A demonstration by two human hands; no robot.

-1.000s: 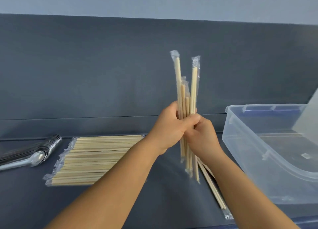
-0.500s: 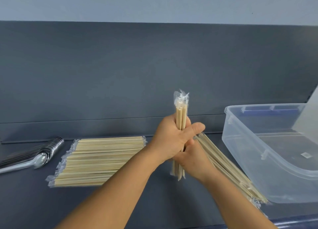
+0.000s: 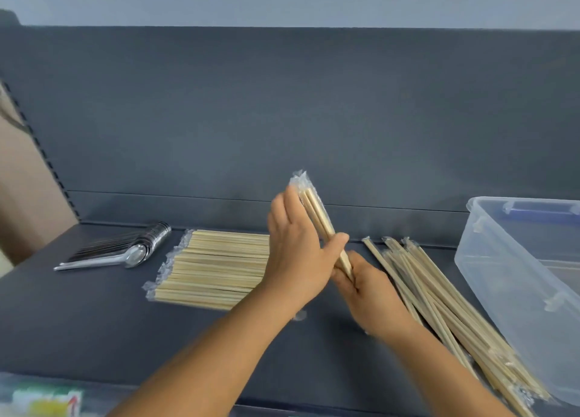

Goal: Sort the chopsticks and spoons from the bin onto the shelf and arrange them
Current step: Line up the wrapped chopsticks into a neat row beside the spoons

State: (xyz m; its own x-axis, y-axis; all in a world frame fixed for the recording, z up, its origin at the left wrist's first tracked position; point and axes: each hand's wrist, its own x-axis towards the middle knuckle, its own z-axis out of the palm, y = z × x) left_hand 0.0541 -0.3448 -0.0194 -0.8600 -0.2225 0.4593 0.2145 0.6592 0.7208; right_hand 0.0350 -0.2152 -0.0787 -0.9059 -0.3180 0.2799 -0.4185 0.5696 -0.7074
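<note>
A small bundle of plastic-wrapped wooden chopsticks (image 3: 314, 209) tilts up and to the left above the dark shelf (image 3: 94, 328). My left hand (image 3: 298, 253) holds its middle, fingers along the far side and thumb across the front. My right hand (image 3: 367, 288) grips the bundle's lower end. A neat flat stack of wrapped chopsticks (image 3: 216, 269) lies on the shelf to the left. A loose pile of wrapped chopsticks (image 3: 445, 303) lies slanted on the right. Several metal spoons (image 3: 125, 250) lie nested at the far left.
A clear plastic bin (image 3: 518, 275) stands at the right edge of the shelf, close to the loose pile. The shelf's dark back panel (image 3: 282, 118) rises behind everything. A perforated upright (image 3: 40, 146) borders the left side.
The bundle went from upright to tilted left and was squared into one tight bunch. The view shifted, so the loose pile on the right shows more fully.
</note>
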